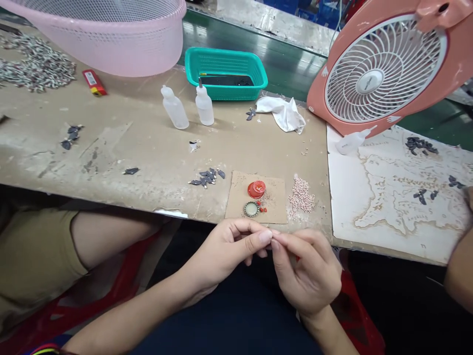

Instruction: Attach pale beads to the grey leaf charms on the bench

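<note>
My left hand [229, 251] and my right hand [306, 273] meet just below the bench edge, with their fingertips pinched together. Anything between them is too small to see. Nearest to them lies a cardboard square [254, 197] holding a red lid [256, 189], a round metal bezel [251, 209] with a pale centre, and tiny red beads [262, 209]. To its right is a heap of pinkish beads [301, 197]. Dark leaf-shaped charms [207, 178] lie to its left.
The worn bench [148, 148] holds white squeeze bottles [204, 106], a teal basket [226, 74], a white cloth [283, 114], a lighter [94, 82] and a pink mesh basket [111, 39]. A pink fan [380, 69] stands on the right. A co-worker's arm [111, 241] crosses the left side.
</note>
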The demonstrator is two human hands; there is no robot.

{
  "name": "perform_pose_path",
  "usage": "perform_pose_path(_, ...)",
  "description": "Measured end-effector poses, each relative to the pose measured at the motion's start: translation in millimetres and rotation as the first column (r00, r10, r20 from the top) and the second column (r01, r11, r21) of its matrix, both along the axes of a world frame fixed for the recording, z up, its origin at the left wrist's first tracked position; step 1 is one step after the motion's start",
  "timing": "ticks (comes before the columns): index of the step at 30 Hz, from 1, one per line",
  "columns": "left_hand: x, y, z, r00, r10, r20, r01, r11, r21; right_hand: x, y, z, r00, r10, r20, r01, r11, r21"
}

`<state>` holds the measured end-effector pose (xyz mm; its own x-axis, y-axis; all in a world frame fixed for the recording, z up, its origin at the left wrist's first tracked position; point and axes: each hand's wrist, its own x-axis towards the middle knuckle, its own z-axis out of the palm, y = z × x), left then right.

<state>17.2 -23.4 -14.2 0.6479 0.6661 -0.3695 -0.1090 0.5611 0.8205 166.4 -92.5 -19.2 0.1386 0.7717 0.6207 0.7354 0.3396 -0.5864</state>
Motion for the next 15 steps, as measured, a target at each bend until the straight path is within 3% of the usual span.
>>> perform_pose_path(3,-4.5,1.7,1.9,0.999,-0.007,-0.037,0.009,0.999,0.051,2.0,1.7,1.6,0.996,0.067,0.067,-0.065,0.998,-0.024)
perform_pose_path(9,-13.8,4.9,7.7,0.996,-0.004,-0.094,0.033,0.95,0.309,3.6,7.3,9.7,0.967,0.059,-0.248,-0.126,0.956,-0.264)
perform_pose_path(15,-18.9,3.1,3.7,0.979,0.076,-0.19,0.035,0.852,0.522,2.4,13.2,13.1,0.933,0.117,-0.34,-0.244,0.901,-0.36)
